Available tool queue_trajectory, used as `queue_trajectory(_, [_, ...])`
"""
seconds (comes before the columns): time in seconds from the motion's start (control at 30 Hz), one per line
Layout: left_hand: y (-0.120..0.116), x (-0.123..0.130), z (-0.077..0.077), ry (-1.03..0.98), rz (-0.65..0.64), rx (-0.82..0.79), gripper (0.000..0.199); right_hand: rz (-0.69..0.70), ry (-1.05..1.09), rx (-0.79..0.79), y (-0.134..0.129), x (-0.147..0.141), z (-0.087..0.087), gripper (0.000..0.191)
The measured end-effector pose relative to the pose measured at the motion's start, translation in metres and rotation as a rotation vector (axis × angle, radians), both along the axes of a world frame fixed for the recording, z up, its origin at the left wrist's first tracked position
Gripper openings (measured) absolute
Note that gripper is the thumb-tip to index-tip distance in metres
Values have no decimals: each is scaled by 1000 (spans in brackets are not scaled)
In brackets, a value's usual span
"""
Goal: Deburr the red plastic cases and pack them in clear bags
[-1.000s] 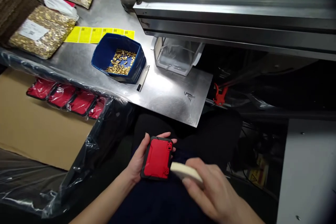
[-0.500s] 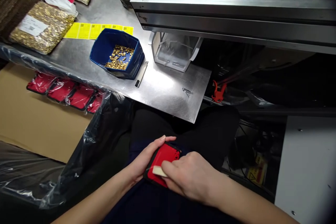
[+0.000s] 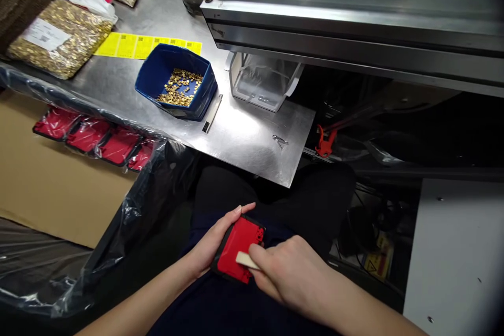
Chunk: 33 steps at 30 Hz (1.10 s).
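Note:
A red part with a black rim (image 3: 237, 247) lies over my lap, held by my left hand (image 3: 214, 241) along its left side, the thumb at its top edge. My right hand (image 3: 289, 273) is closed on a flat cream-coloured stick (image 3: 246, 260), whose end is over the red face of the part. The stick's other end is hidden in my fist. On the metal table above is a blue bin (image 3: 151, 76) with small gold-coloured pieces (image 3: 179, 86) inside.
Bags of gold pieces (image 3: 74, 37), a yellow label strip (image 3: 129, 45) and a clear bin (image 3: 258, 100) are on the metal table (image 3: 244, 147). Small metal pieces (image 3: 280, 140) lie near its corner. Wrapped red parts (image 3: 118, 144) sit in the lined box at left. A metal frame (image 3: 334, 31) spans the upper right.
The red part and my left hand have shifted slightly left. My right hand and the stick have moved a little right relative to the part, showing more of its right edge.

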<state>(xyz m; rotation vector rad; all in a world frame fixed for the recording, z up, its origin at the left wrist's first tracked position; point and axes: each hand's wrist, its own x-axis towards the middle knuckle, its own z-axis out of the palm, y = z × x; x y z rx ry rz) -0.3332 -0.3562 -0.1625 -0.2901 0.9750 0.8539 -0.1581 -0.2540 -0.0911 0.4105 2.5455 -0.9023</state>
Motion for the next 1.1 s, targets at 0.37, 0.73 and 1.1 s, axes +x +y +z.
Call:
queue_trajectory(0.37, [2,-1,5,58,-18,-51,67,-55,-84,44,1,-1,4,14])
queue_trajectory(0.73, [0,0,6,109,-62,8,64,-65,-127,-18,1,-3,5,15])
queue_trajectory(1.1, [3,-1,7,137,-60,-11,64,-91,-173,6,5,-9,7,22])
